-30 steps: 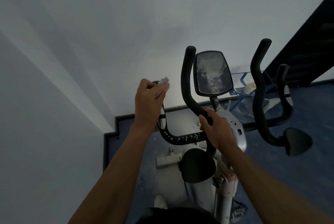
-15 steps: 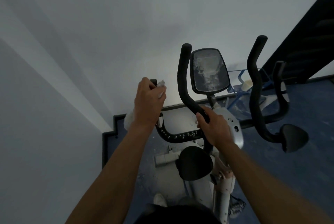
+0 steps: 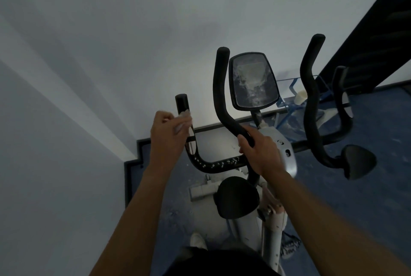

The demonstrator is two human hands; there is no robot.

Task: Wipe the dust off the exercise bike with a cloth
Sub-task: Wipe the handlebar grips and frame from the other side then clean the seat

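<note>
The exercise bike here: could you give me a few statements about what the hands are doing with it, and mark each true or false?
1. The left hand holds a cloth against the short handlebar. True.
2. The right hand hangs free. False: it grips the tall curved handlebar.
3. The screen looks spotless. False: pale dusty smears cover it.
4. White specks dot the lower crossbar. True.

black handlebar (white-flecked), blue floor

no text can be read, even on the bike's dusty console.
</note>
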